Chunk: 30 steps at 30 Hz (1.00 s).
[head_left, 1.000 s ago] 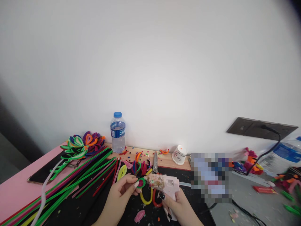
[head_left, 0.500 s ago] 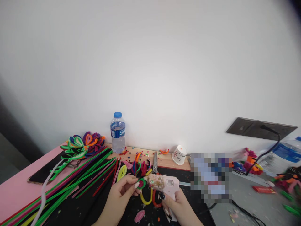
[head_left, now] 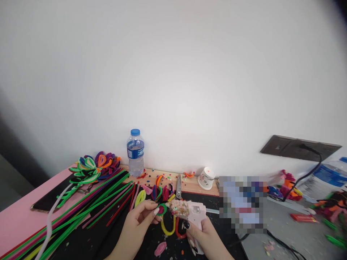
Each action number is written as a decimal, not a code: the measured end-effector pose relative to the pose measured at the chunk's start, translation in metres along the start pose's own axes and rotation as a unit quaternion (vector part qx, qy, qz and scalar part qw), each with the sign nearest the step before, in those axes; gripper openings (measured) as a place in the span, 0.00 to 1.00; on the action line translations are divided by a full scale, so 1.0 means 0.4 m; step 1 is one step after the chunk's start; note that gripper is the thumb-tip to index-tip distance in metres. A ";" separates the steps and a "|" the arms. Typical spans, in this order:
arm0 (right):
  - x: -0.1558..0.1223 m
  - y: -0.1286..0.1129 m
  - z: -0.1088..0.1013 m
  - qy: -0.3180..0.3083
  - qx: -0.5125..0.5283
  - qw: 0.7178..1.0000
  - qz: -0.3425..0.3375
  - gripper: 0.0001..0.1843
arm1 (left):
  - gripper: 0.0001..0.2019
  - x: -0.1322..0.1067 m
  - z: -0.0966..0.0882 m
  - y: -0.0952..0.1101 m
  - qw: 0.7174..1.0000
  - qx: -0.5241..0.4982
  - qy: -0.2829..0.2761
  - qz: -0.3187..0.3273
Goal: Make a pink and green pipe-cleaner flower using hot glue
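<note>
My left hand (head_left: pixel 137 225) pinches a small coiled pipe-cleaner disc (head_left: pixel 161 209), green outside and red inside, just above the black mat. My right hand (head_left: pixel 204 236) is wrapped round the handle of a pale pink hot glue gun (head_left: pixel 189 211) with a finger on the trigger. The gun's nozzle, crusted with scraps, touches the disc's right side. Under the two hands lie a yellow loop (head_left: pixel 168 228) and a red loop (head_left: pixel 179 231) of pipe cleaner.
Long green, red and pink pipe cleaners (head_left: pixel 89 207) fan out at left beside a phone (head_left: pixel 47 199) and a pile of folded petals (head_left: pixel 94 164). A water bottle (head_left: pixel 135 152), scissors (head_left: pixel 179 187) and a paper cup (head_left: pixel 206 178) stand by the wall. A cord (head_left: pixel 303 177) runs to a wall socket.
Both hands hold nearly still. The disc and glue gun have shifted very slightly to the left, with the nozzle staying against the disc.
</note>
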State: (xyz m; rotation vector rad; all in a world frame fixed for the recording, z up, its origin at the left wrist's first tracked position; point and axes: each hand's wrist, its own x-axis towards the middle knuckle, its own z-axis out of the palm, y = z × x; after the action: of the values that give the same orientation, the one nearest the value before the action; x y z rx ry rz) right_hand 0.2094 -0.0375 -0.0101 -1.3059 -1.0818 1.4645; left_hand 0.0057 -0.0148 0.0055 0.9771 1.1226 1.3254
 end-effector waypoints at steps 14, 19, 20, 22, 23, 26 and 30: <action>0.007 0.016 -0.003 0.032 0.007 0.999 0.000 0.32 | 0.15 0.007 -0.002 0.003 0.999 -0.034 0.002 -0.026; 0.005 0.016 -0.005 0.026 0.003 1.000 0.007 0.31 | 0.14 0.010 -0.008 -0.006 0.998 -0.042 0.003 -0.036; 0.005 0.015 -0.006 0.025 0.000 1.000 0.007 0.31 | 0.14 0.010 -0.009 -0.006 0.998 -0.043 0.001 -0.038; 0.006 0.013 -0.006 0.018 -0.005 1.000 0.004 0.29 | 0.13 0.008 -0.009 -0.004 0.998 -0.044 -0.002 -0.040; 0.006 0.012 -0.006 0.011 -0.008 1.000 -0.001 0.28 | 0.13 0.008 -0.009 -0.003 0.998 -0.044 0.000 -0.041; 0.008 0.005 -0.004 -0.009 -0.018 1.000 -0.011 0.26 | 0.13 0.008 -0.006 0.000 0.998 -0.042 0.009 -0.046; 0.004 -0.004 0.000 -0.001 -0.031 1.000 0.001 0.23 | 0.14 0.009 -0.003 0.002 0.998 -0.045 0.011 -0.048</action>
State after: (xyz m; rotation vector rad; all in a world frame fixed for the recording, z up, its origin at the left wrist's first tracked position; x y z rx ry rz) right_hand 0.2094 -0.0355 -0.0091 -1.3490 -1.1353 1.4434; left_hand 0.0041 -0.0114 0.0060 0.8345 1.1042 1.3002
